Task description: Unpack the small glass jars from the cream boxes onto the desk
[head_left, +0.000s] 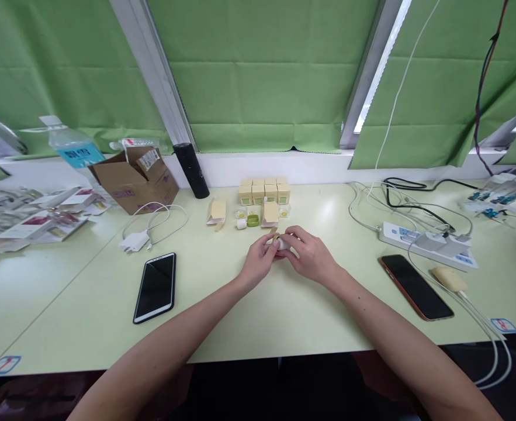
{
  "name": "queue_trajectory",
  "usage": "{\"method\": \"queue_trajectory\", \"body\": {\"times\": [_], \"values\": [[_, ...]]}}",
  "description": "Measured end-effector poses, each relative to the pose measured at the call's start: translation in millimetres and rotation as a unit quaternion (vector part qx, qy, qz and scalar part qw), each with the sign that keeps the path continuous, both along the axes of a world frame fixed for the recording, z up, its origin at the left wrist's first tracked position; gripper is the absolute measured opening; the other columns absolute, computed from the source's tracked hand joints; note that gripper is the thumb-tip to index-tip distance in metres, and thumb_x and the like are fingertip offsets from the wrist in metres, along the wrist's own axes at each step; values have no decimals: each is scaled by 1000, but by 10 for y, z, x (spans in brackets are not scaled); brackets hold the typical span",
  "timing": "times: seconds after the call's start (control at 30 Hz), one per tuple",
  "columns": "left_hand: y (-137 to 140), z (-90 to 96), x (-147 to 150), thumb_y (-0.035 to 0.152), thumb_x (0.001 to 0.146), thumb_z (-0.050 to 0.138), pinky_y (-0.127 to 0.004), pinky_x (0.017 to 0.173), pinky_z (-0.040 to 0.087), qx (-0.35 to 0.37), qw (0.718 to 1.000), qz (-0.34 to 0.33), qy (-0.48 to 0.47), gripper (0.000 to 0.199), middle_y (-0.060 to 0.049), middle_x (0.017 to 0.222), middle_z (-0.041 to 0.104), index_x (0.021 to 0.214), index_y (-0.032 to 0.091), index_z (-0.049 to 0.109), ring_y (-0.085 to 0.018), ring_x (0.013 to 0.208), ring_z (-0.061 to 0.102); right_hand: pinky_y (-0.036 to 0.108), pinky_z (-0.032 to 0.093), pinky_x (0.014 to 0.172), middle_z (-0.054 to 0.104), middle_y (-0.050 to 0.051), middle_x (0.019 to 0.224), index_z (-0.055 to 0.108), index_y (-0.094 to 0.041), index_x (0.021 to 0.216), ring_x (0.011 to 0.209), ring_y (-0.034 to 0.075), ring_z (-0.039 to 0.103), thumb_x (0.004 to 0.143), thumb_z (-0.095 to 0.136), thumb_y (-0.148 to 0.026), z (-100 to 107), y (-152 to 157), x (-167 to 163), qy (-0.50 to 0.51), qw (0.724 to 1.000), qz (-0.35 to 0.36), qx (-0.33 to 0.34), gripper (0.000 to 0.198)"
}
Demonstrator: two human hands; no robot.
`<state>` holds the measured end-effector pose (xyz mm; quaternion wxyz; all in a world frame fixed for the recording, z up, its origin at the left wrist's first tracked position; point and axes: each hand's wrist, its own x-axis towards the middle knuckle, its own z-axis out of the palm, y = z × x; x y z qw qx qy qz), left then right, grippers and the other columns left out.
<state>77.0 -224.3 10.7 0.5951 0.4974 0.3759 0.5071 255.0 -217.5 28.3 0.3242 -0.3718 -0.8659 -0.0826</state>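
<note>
My left hand [258, 258] and my right hand [311, 255] meet above the middle of the table. Between their fingertips is a small white rounded object [283, 245] with a yellow-green part at its left end; the fingers cover much of it, so its kind is unclear. Just beyond the hands lie a small green case-like piece [253, 220] and a small white piece [241, 224]. An opened cream carton [270, 213] stands behind the fingers, and another opened carton [216, 211] is farther left. Small clear packs [284, 211] with yellow marks lie among them.
Several closed cream boxes [264, 191] stand in rows by the wall. A black cylinder [191, 171] and a cardboard box [137, 181] are at back left. Phones lie left [156, 286] and right [415, 286]. A power strip [426, 245] with cables is on the right.
</note>
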Motion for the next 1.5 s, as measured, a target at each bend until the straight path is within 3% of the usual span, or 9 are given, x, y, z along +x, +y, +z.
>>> {"method": "queue_trajectory", "body": {"times": [0.1,0.37,0.67,0.9,0.97,1.07,1.17,1.3,1.5], "values": [[-11,-3,-2,57,91,71,-50,98,63,6,1000,9,17,64,-8,93,80,137,14,57,-25,89,79,32,55,61,66,13,113,62,-19,124,85,21,66,99,54,-19,-21,6,-8,13,1000,18,-8,26],[-37,-22,-22,53,97,63,-47,94,65,74,991,24,111,54,-10,100,80,135,14,62,-24,90,78,35,59,66,67,12,112,65,-22,127,87,23,68,98,56,-22,-85,26,-4,52,998,18,-28,30],[-46,62,-36,35,99,54,-36,74,63,80,974,55,203,26,-3,80,75,115,18,68,-22,74,76,39,62,76,68,11,113,63,-23,125,96,24,69,96,53,-15,-64,-10,-97,109,990,59,-60,32],[-73,152,-27,28,97,50,-30,65,57,120,951,82,274,22,-1,71,71,93,20,70,-19,65,71,38,58,69,67,14,112,60,-20,115,89,25,67,94,50,-12,-5,-99,-238,76,996,-5,-53,25],[-72,158,-27,34,99,50,-31,67,59,108,962,74,241,25,-2,74,71,98,19,70,-19,66,71,38,57,67,65,14,114,58,-21,117,89,26,66,95,51,-14,-7,-94,-233,79,995,-12,-62,24],[-41,127,-61,45,100,52,-35,74,62,80,984,35,156,38,-5,86,73,121,17,66,-20,73,73,39,58,72,63,13,115,55,-23,120,94,26,66,98,50,-19,-13,-59,-182,119,989,7,-83,23],[11,77,-131,45,94,65,-35,76,61,95,988,-25,123,54,-8,96,72,138,15,58,-18,78,70,42,59,80,62,13,114,54,-23,119,98,27,65,100,49,-21,-13,-14,-123,170,980,36,-94,20],[60,61,-203,38,89,71,-30,68,54,125,976,-23,178,54,-4,89,67,138,17,60,-15,72,62,43,58,82,62,12,111,54,-24,117,98,26,64,102,48,-25,-23,16,-101,201,971,53,-121,17],[90,44,-199,39,93,65,-30,71,52,175,959,9,225,45,-3,87,67,132,19,64,-16,75,61,44,58,85,62,12,114,54,-24,117,102,26,63,104,47,-31,-36,26,-121,256,958,52,-120,17]]}}
